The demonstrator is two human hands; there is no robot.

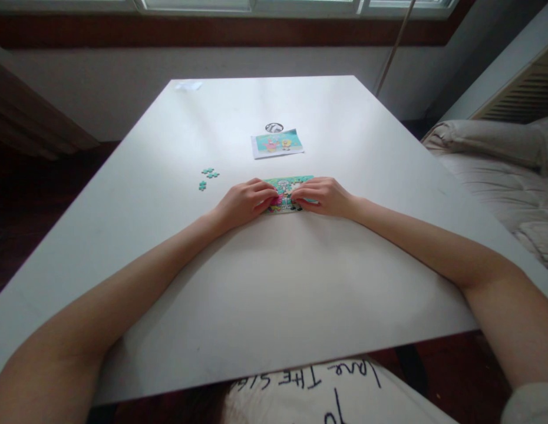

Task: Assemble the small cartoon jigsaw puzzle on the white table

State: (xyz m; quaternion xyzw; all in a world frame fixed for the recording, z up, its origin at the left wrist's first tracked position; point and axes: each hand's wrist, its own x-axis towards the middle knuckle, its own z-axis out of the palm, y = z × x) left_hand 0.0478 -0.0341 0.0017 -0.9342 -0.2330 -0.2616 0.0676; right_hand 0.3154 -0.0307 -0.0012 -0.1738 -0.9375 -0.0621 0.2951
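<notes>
As daylight falls from a window across a white counter (274, 277), a person bends both bare hands over a small, colorful jigsaw puzzle (284, 189) lying flat near the counter's middle. The left hand (248, 198) curls over the puzzle's left side and the right hand (324, 195) over its right; whether either pinches a piece cannot be told from this angle. A pale patch by the right fingertips looks like an unfilled gap. Loose teal pieces (202, 185) lie to the left, while a printed picture card (278, 144) sits just beyond. The step in hand appears to be seating or pressing pieces; the next move would seem to call for matching edges carefully while steadying the assembled part.
</notes>
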